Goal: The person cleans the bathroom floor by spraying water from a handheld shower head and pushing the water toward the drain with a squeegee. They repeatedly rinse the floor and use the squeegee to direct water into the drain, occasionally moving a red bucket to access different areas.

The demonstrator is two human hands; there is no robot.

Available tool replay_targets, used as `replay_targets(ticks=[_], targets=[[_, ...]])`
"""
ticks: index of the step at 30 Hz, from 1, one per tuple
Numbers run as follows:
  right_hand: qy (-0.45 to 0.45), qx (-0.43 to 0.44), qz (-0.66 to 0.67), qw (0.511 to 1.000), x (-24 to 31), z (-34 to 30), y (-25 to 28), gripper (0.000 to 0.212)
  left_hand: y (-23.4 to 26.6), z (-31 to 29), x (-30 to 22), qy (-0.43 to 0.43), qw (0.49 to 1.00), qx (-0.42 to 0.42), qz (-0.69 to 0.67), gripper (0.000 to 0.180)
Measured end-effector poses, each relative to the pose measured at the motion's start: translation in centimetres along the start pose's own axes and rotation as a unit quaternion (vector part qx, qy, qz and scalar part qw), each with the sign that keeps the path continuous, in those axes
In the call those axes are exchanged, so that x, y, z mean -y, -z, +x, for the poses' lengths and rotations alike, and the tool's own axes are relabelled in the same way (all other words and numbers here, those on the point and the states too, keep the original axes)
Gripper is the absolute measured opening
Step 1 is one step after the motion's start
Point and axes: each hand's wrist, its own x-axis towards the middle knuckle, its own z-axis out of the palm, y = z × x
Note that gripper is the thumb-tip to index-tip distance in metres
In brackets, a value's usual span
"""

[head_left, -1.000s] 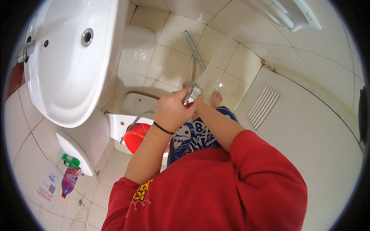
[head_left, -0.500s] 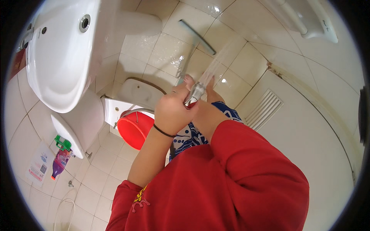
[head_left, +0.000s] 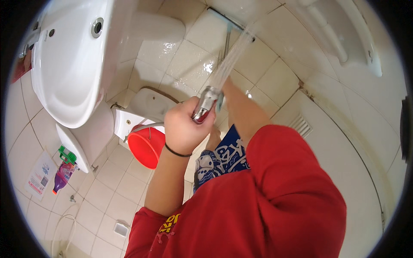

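My left hand (head_left: 186, 125) is wrapped around a metal-headed spray nozzle (head_left: 207, 99), a red part showing under its lever. Water fans out of it towards the far wall. Behind the nozzle and spray, my right hand (head_left: 226, 84) is mostly hidden at the end of my outstretched forearm, on the handle of a floor squeegee (head_left: 231, 20). The squeegee's long blade lies on the wet tiles at the far side, close to the wall. The spray crosses its right end.
A white washbasin (head_left: 69, 64) stands at the left, with a toilet (head_left: 146, 103) beyond a red bucket (head_left: 145, 148). A purple bottle (head_left: 63, 176) and green brush (head_left: 67, 155) are at the lower left. A white door with a vent (head_left: 301, 126) is on the right.
The squeegee blade has moved farther away and turned. My right forearm has stretched forward. My left hand and the nozzle have shifted slightly left, still spraying.
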Motion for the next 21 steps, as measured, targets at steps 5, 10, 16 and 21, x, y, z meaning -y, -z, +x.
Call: replay_targets(ticks=[5,10,16,21], targets=[[0.106,-0.112,-0.144,0.978,-2.0,-8.6,-4.5,0.046,2.1,1.2,-0.2,0.044,0.996,-0.073,0.005,0.024],[0.042,-0.054,-0.011,0.998,0.0,-3.9,-0.3,0.030,2.0,0.9,0.1,0.029,0.993,-0.110,-0.021,0.027],[-0.049,0.025,0.161,0.985,6.6,9.7,4.0,0.027,1.3,0.0,1.8,0.055,0.995,-0.075,0.028,0.013],[-0.070,0.033,0.088,0.993,0.2,4.7,-1.1,0.023,2.4,-1.0,3.4,0.116,0.989,-0.069,0.060,0.015]])
